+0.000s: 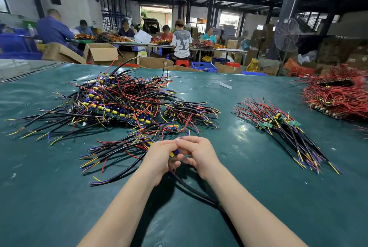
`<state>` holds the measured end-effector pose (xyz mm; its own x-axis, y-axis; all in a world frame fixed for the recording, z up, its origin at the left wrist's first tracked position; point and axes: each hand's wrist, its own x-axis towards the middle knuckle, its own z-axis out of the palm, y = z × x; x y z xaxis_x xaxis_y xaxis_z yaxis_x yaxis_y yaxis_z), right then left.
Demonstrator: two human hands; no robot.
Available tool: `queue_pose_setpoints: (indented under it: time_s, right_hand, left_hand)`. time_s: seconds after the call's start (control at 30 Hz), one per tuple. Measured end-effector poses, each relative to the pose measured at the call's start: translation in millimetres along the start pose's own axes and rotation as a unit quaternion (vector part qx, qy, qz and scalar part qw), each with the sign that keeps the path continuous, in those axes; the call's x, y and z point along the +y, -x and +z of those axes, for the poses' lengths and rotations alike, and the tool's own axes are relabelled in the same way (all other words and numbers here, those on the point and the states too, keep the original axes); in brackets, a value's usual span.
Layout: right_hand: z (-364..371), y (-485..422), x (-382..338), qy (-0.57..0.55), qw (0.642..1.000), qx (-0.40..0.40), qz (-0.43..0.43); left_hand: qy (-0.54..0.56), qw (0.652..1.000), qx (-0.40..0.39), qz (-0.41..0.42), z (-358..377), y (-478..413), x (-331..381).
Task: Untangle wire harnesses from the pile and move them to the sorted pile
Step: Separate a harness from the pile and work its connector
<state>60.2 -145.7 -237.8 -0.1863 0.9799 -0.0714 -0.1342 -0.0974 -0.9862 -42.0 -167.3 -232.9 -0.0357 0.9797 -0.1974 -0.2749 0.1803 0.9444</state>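
Observation:
A big tangled pile of wire harnesses [117, 101] with black, red, yellow and blue wires lies on the green table [59, 197] at the left. A smaller, neater sorted pile [282, 127] lies at the right. Both hands meet at the table's middle. My left hand [159, 159] and my right hand [197, 155] both grip one harness [173, 153] by its small yellow and blue part. Its black cable [191, 187] trails back toward me between my forearms. A loose bunch of harnesses [119, 149] lies just left of my left hand.
Another heap of mostly red wires [338, 95] sits at the far right edge. A small white scrap [226, 85] lies on the far table. Beyond the table, several people work at benches among cardboard boxes, blue crates and a standing fan [286, 34].

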Motion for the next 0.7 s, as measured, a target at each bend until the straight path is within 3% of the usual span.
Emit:
queue_pose_setpoints:
  time_s: [0.13, 0.3, 0.5, 0.7]
  right_hand:
    - [1.3, -0.3, 1.9, -0.011, 1.000, 0.017, -0.021]
    - [-12.2, -3.1, -3.9, -0.039, 0.996, -0.047, -0.064]
    - [-12.8, -7.1, 0.9, -0.045, 0.991, 0.054, -0.113]
    - [-15.2, -8.8, 2.1, -0.050, 0.990, 0.064, -0.116]
  left_hand:
    - [-0.013, 1.000, -0.024, 0.008, 9.0, 0.9, -6.6]
    - [0.072, 0.997, -0.023, -0.001, 7.7, -1.4, -4.9]
    - [0.098, 0.994, -0.041, -0.021, 14.8, -3.3, -8.9]
    - [0.044, 0.998, -0.043, -0.025, 16.2, -2.5, -9.7]
